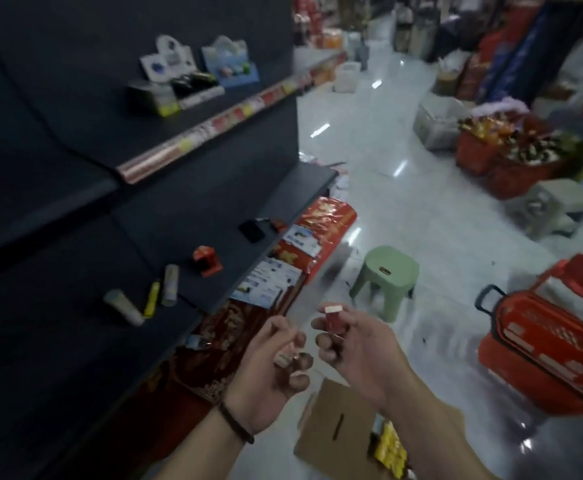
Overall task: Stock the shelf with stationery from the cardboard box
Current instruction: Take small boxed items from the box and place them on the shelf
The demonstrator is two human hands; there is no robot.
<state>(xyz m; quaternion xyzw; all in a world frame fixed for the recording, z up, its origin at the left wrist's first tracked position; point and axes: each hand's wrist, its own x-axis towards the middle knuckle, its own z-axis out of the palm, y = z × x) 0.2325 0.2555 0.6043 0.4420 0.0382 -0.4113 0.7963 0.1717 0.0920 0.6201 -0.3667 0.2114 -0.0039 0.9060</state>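
Stocking looked barely begun: few tubes (170,284) lay on the shelf (196,216) left of the cardboard box (338,420). Above the box, the right hand (349,341) pinched a small red item (333,320); the left hand (272,355) gripped a pale one (283,359) (too blurred to name), neither yet shelved.

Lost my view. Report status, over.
Right hand grips small red item. Left hand holds small pale item. Cardboard box below; shelf left, unobstructed.
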